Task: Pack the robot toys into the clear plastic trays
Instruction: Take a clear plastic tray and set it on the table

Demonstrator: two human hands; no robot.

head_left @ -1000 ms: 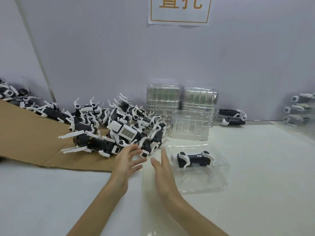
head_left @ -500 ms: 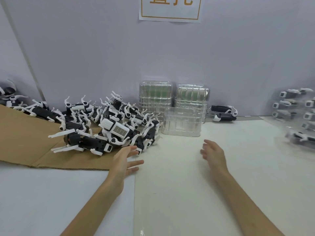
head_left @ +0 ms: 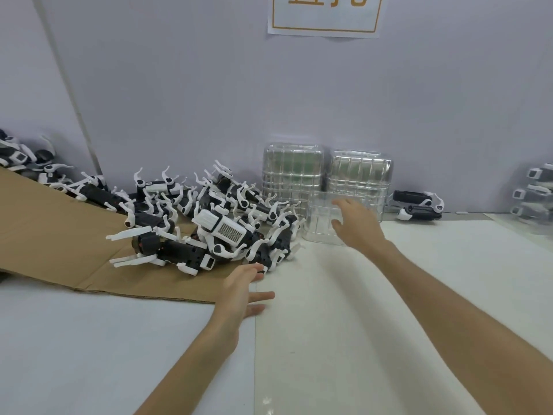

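The right hand (head_left: 357,227) has travelled from the middle of the desk (head_left: 329,324) to the front clear tray (head_left: 320,220) at twelve o'clock, fingers spread, gripping nothing yet; it should lift just that one tray by its rim, while the spread left hand (head_left: 242,290) waits beside the robot toys (head_left: 218,229) at ten o'clock.

Factory packing stn: heap of identical robot toys (head_left: 221,229), stacked clear trays (head_left: 293,172), wall sign (head_left: 324,18).

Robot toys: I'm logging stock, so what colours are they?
The robot toys are black with white legs and panels, seen best in the head view.
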